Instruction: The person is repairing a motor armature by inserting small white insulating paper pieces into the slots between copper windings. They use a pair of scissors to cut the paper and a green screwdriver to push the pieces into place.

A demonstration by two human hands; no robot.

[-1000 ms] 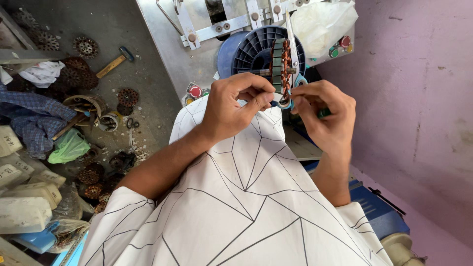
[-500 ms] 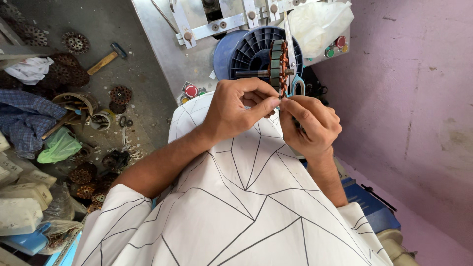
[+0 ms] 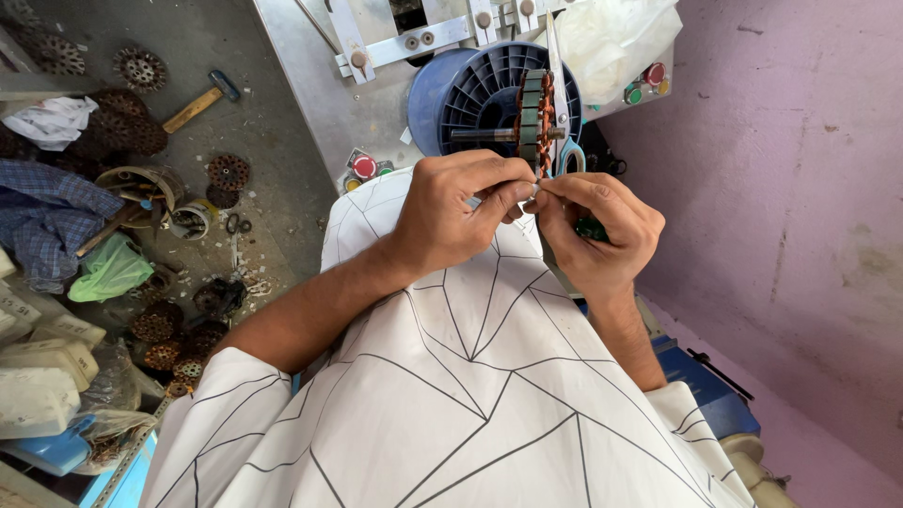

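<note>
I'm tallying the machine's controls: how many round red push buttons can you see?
2: one red button on the grey panel left of the blue spool, one at the upper right beside the plastic bag. Others may be hidden behind the hands.

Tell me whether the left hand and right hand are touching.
Touching. The head view shows the left hand and right hand meeting fingertip to fingertip just below the wound stator.
</note>
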